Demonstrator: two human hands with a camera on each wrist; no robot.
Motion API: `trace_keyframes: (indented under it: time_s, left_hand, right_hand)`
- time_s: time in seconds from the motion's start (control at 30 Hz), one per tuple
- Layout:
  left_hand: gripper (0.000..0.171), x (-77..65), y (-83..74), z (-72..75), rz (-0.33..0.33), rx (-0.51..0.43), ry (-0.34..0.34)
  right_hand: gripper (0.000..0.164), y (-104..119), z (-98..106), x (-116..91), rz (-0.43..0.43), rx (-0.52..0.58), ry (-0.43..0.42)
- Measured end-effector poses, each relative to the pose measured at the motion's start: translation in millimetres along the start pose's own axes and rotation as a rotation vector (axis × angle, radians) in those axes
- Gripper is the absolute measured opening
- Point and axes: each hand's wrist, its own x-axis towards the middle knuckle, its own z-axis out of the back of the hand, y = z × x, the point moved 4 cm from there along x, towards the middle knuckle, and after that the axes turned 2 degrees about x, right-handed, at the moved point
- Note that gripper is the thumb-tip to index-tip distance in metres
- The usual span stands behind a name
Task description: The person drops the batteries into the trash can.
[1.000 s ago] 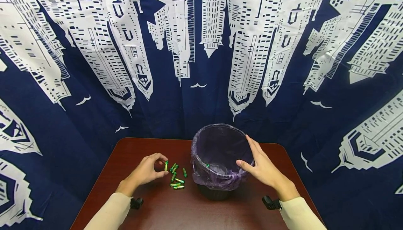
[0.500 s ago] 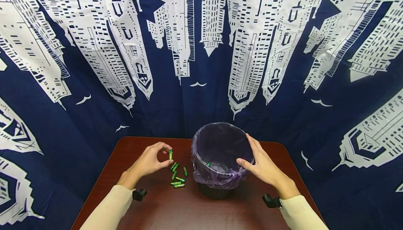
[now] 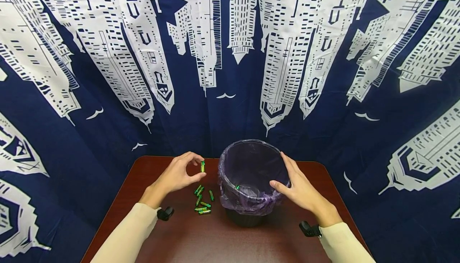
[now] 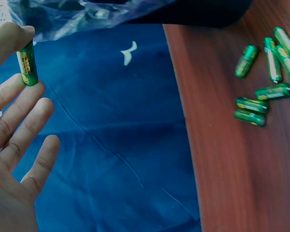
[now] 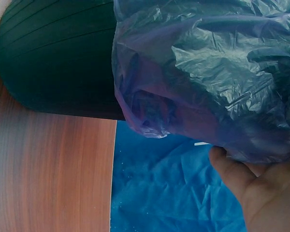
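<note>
My left hand (image 3: 177,175) pinches a green battery (image 3: 203,166) between thumb and fingertips, raised over the table to the left of the bin. In the left wrist view the battery (image 4: 27,64) spans thumb and fingertips, with the other fingers spread. A dark bin (image 3: 246,220) lined with a translucent purple bag (image 3: 233,203) stands at the table's middle. My right hand (image 3: 302,189) rests against the bin's right rim, fingers and thumb extended apart. In the right wrist view the bag (image 5: 222,72) hides most of that hand's fingers. Inside the bin a small green battery end (image 3: 237,187) shows.
Several green batteries (image 3: 200,201) lie loosely grouped on the reddish-brown table (image 3: 172,239), left of the bin. A navy curtain (image 3: 194,127) printed with white buildings hangs behind the table. Each wrist carries a small black camera (image 3: 165,214).
My left hand has lifted the battery up and away from the group on the table and carried it rightward, closer to the bin. My right hand has stayed at the rim.
</note>
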Motion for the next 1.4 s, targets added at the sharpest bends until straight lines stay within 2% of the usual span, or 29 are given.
trace_keyframes:
  time_s: [0.37,0.9,1.13,1.4]
  left_hand:
    - [0.046,22.7,-18.9,8.3,-0.033,-0.003,-0.003]
    - [0.046,45.7,-42.6,15.7,-0.076,-0.006,-0.015]
    - [0.046,63.0,-58.6,19.8,-0.113,0.004,-0.015]
    - [0.045,89.5,-80.9,20.9,-0.176,0.015,0.001]
  right_hand:
    - [0.113,-1,-2,1,0.0,-0.007,0.0]
    - [0.113,1,-2,2,0.011,-0.001,-0.004]
    - [0.113,-1,-2,0,0.02,-0.002,-0.009]
    - [0.113,-1,-1,0,0.019,0.0,-0.011]
